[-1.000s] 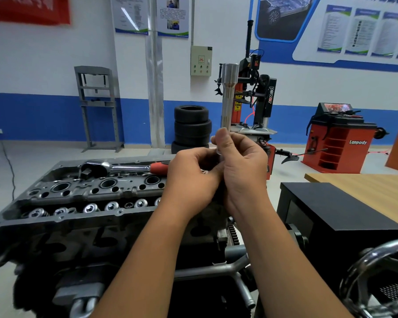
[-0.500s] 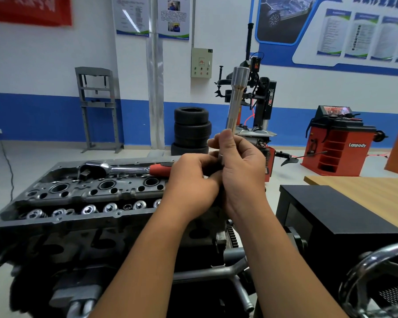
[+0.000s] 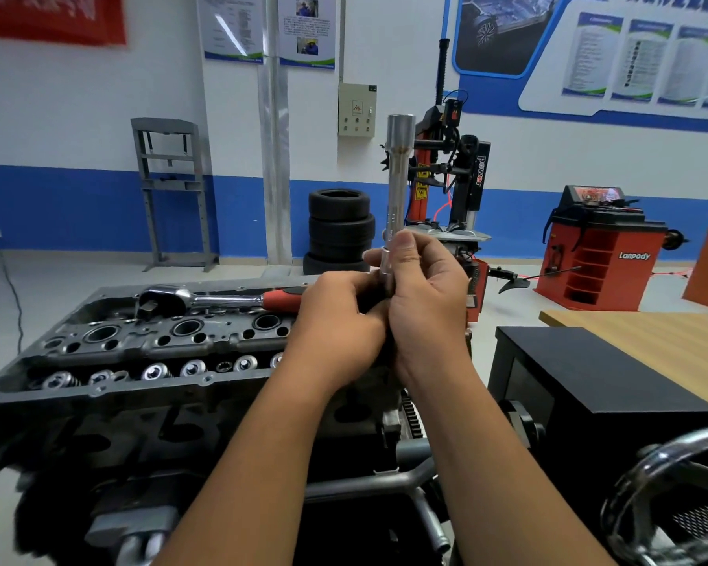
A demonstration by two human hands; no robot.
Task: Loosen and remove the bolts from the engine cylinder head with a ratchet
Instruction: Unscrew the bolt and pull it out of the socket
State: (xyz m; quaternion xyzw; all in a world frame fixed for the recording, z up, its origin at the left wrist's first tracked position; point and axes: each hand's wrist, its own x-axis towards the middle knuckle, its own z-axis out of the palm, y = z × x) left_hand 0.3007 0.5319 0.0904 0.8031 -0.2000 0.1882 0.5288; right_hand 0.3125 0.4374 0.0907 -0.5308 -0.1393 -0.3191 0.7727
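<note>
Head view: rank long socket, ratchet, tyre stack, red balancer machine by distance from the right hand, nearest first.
1. Long socket: gripped upright in the right hand.
2. Ratchet: lying on the cylinder head, left of both hands.
3. Tyre stack: on the floor behind the hands, by the wall.
4. Red balancer machine: far right, by the wall; close to the tyres in depth, so that order is tentative.

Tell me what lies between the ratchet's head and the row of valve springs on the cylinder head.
In the head view, a row of large round bores separates the ratchet from the valve springs.
</note>
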